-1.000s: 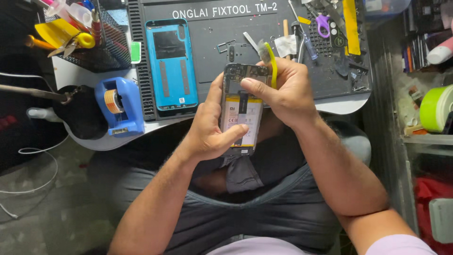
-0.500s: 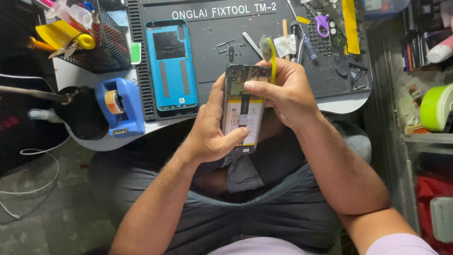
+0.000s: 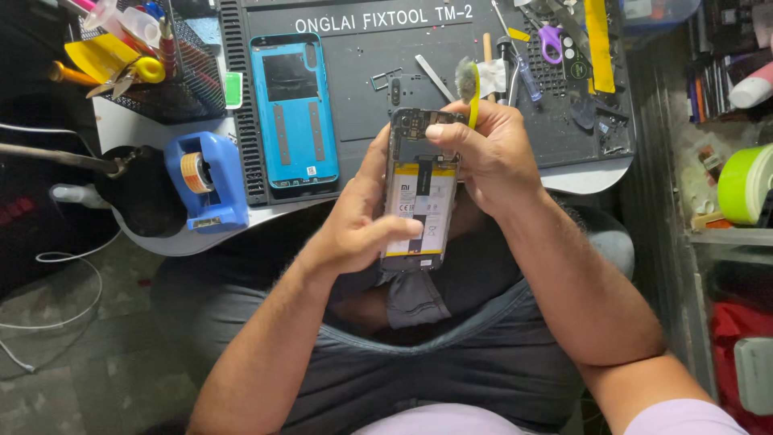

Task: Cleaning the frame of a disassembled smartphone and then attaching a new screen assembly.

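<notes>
At the centre of the frame, the left hand (image 3: 354, 229) grips the opened phone (image 3: 420, 193) by its lower edge; the right hand (image 3: 491, 157) pinches a yellow tool (image 3: 473, 97) at its top. Light, steady pressure seems wise beside the battery (image 3: 423, 211)

One opened phone (image 3: 420, 193), one blue back cover (image 3: 294, 113), one tape dispenser (image 3: 205, 181).

The opened phone (image 3: 420, 193) shows a white battery with yellow bands and black marks inside a dark frame. The brush (image 3: 471, 93) has a yellow handle. The back cover (image 3: 293, 113) is bright blue, the mat (image 3: 362, 48) black, the tape dispenser (image 3: 205, 181) blue, the scissors (image 3: 551, 40) purple-handled.
</notes>
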